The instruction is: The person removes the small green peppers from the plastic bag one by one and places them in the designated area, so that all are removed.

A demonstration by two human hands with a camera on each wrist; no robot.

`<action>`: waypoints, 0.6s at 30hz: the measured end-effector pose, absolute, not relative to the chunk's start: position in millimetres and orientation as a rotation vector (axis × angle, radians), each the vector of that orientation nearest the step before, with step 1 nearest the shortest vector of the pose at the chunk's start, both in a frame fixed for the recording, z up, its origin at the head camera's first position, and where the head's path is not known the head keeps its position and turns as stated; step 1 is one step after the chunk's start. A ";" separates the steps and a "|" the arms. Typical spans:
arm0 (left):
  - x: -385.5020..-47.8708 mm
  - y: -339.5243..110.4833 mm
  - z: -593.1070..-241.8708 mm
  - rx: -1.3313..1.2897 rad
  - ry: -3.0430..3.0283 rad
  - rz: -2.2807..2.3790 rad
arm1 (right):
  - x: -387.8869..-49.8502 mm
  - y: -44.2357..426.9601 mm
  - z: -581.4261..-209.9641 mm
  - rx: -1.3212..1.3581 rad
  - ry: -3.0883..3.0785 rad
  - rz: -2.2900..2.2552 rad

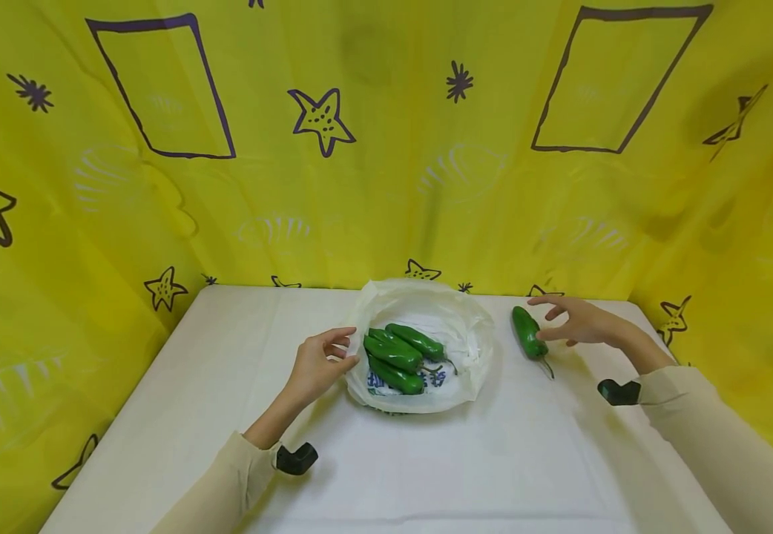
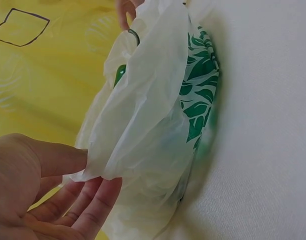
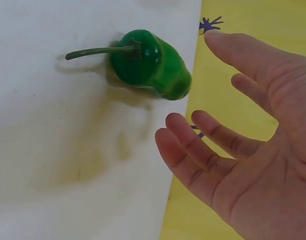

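Note:
A pale, translucent plastic bag [image 1: 476, 371] stands with its mouth spread wide, and several green peppers [image 1: 396, 352] lie inside it. At its left rim my left hand [image 1: 320, 363] pinches the plastic between thumb and fingers; in the left wrist view the bag's side [image 2: 143, 115] shows a green leaf print. One more green pepper [image 1: 527, 331] lies on the table to the right of the bag, its stem toward me. Beside that pepper hovers my right hand [image 1: 580, 322], fingers spread; the right wrist view shows a gap between this hand [image 3: 253, 165] and the pepper [image 3: 148, 60].
A white cloth covers the table [image 1: 426, 475]. Yellow curtains [image 1: 386, 193] with starfish and shell drawings enclose the back and both sides. Each wrist carries a small black device, such as the left one [image 1: 296, 459].

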State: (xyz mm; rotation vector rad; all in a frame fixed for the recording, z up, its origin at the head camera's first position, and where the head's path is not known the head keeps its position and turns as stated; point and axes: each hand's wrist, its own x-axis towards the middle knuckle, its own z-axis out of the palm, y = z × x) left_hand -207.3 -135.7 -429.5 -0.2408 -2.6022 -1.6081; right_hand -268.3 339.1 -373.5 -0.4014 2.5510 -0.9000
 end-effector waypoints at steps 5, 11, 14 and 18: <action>-207.3 -136.0 -430.8 -0.244 -2.599 -1.608 | -267.5 338.3 -366.4 -0.436 2.571 -0.881; -207.8 -136.8 -431.9 -0.239 -2.591 -1.590 | -266.8 331.1 -357.7 -0.498 2.611 -0.870; -207.7 -136.8 -431.8 -0.226 -2.587 -1.594 | -268.0 326.9 -354.1 -0.508 2.633 -0.877; -207.8 -136.5 -432.4 -0.217 -2.579 -1.597 | -268.9 320.5 -349.3 -0.528 2.663 -0.901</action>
